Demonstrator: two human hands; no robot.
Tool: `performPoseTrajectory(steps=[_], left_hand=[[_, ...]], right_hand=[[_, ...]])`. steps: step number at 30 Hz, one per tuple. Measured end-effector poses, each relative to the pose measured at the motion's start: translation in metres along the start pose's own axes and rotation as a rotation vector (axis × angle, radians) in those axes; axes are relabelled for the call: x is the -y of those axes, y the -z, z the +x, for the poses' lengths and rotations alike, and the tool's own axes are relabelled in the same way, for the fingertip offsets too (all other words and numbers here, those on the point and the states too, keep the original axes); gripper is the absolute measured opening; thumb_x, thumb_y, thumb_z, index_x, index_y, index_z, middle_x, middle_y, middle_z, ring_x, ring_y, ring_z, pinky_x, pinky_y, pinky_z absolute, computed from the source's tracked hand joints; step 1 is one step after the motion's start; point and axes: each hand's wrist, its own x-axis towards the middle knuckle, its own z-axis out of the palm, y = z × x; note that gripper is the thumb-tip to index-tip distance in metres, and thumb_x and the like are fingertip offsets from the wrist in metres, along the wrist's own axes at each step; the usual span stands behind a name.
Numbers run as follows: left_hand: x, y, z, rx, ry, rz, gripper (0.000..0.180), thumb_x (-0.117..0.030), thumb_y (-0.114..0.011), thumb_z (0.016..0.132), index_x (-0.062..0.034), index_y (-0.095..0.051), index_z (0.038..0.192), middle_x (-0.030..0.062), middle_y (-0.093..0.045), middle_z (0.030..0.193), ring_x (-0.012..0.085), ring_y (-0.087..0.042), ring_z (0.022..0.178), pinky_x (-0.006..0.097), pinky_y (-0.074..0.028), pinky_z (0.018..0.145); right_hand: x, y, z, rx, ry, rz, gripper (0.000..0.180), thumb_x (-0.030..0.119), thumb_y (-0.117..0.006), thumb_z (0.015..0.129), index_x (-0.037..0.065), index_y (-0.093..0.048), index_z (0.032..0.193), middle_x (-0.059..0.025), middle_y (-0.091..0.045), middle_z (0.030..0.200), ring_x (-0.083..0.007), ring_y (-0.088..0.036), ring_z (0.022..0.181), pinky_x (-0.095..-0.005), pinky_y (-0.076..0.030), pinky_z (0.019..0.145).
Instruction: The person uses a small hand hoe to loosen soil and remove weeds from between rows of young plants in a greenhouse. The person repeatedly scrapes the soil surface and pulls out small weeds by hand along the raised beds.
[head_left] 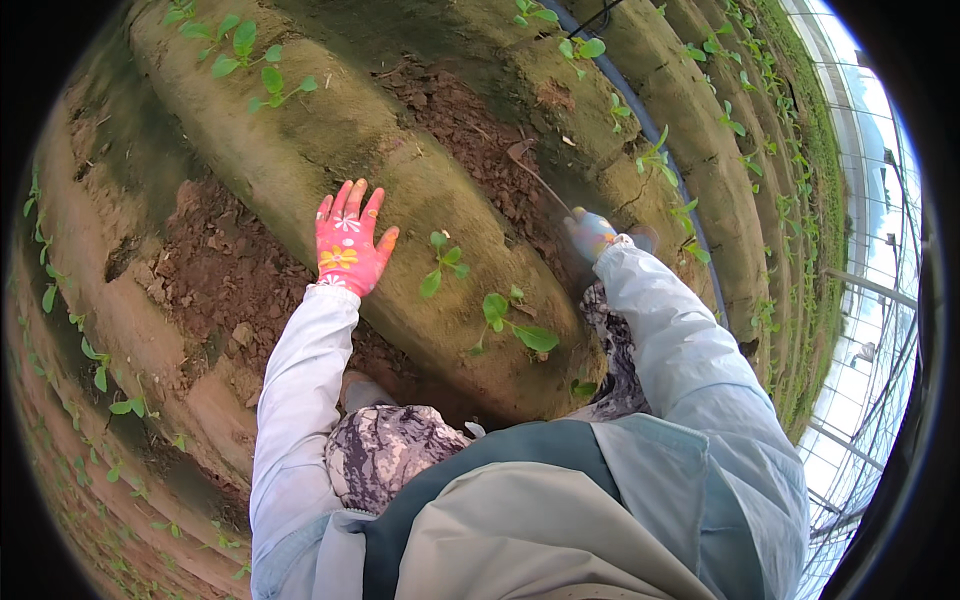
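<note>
Clasping the thin-shafted tool in the right grip at two o'clock, angled toward eleven, probably for reach into furrow soil, and splaying the empty left grip at ten, likely for balance.

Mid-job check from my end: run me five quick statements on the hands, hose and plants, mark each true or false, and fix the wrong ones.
1. The left hand wears a pink flowered glove. True.
2. Its fingers are clenched into a fist. False: they are spread open.
3. The right hand holds a thin-necked hand tool. True.
4. The blue hose runs between the two hands. False: it runs to the right of the right hand.
5. Leafy seedlings grow on the soil ridge between the hands. True.
</note>
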Motion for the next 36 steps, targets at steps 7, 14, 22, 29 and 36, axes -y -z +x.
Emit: performPoseTrajectory(steps=[7, 14, 22, 29, 36], left_hand=[[0.002, -0.006, -0.003, -0.015, -0.009, 0.020, 0.060, -0.040, -0.062, 0.087, -0.0148, -0.048, 0.140, 0.0109, -0.041, 0.148, 0.0284, -0.035, 0.139, 0.048, -0.022, 0.115], [0.005, 0.014, 0.004, 0.146, 0.069, -0.103, 0.060, -0.042, -0.067, 0.085, -0.0151, -0.053, 0.137, 0.0119, -0.046, 0.144, 0.0295, -0.037, 0.137, 0.046, -0.024, 0.116], [-0.050, 0.099, -0.013, -0.523, 0.069, -0.671, 0.075, -0.028, -0.083, 0.075, -0.0027, -0.049, 0.137, 0.0204, -0.059, 0.126, 0.0318, -0.056, 0.119, 0.042, -0.045, 0.099], [-0.028, 0.113, -0.036, -0.732, 0.454, -0.688, 0.038, -0.010, -0.067, 0.092, 0.0017, -0.055, 0.126, 0.0106, -0.065, 0.109, 0.0143, -0.063, 0.094, 0.027, -0.050, 0.086], [-0.012, 0.094, -0.081, -0.751, 0.431, -1.332, 0.030, -0.006, -0.050, 0.099, -0.0012, -0.055, 0.128, 0.0066, -0.061, 0.123, 0.0074, -0.054, 0.082, 0.021, -0.045, 0.072]], right_hand=[[0.000, 0.040, -0.068, -0.215, 0.004, 0.069, 0.026, 0.035, -0.052, 0.097, 0.012, -0.059, 0.109, -0.0179, -0.068, 0.095, -0.0389, -0.065, 0.093, -0.0454, -0.051, 0.079], [0.062, 0.083, -0.148, -0.152, 0.186, 0.514, 0.027, 0.028, -0.060, 0.096, 0.009, -0.064, 0.116, -0.0023, -0.065, 0.084, -0.0137, -0.059, 0.076, -0.0292, -0.046, 0.070], [0.136, 0.069, -0.264, 0.124, 0.292, 0.777, 0.027, 0.020, -0.060, 0.096, 0.003, -0.061, 0.117, -0.0062, -0.068, 0.095, -0.0133, -0.061, 0.086, -0.0277, -0.049, 0.079], [0.211, 0.022, -0.291, 0.182, 0.452, 0.809, 0.026, 0.020, -0.057, 0.097, 0.003, -0.061, 0.115, -0.0120, -0.069, 0.100, -0.0224, -0.066, 0.092, -0.0323, -0.050, 0.079], [0.212, 0.020, -0.295, 0.066, 0.569, 0.561, 0.027, 0.026, -0.057, 0.097, 0.006, -0.061, 0.115, -0.0193, -0.068, 0.097, -0.0368, -0.066, 0.091, -0.0416, -0.051, 0.076]])
